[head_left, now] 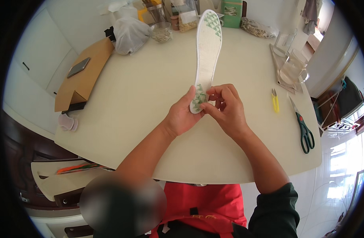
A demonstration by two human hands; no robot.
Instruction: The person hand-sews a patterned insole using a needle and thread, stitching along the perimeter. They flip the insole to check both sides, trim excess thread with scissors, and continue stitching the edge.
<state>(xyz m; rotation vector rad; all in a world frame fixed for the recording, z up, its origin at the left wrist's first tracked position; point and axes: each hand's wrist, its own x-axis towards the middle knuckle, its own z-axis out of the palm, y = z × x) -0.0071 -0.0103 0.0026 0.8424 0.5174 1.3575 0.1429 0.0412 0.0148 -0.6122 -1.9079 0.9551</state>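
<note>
A long white insole [207,59] with green stitched patterns at its toe and heel stands tilted up over the table. My left hand [179,113] grips its heel end, the thumb lying along the left edge. At the heel's right edge, my right hand [228,109] has thumb and forefinger pinched close by the green stitching. Whatever sits between those fingertips is too small to make out. To the right of my hands lie small yellow thread snips [275,101] and dark green-handled scissors [305,131].
The cream table [130,99] bears a cardboard piece [87,75] with a phone [79,67] at left. Along the back stand a white plastic bag [130,35], a glass bowl [161,33] and a green box [232,14]. A glass pitcher [293,69] is at right. An open drawer [51,180] sits lower left.
</note>
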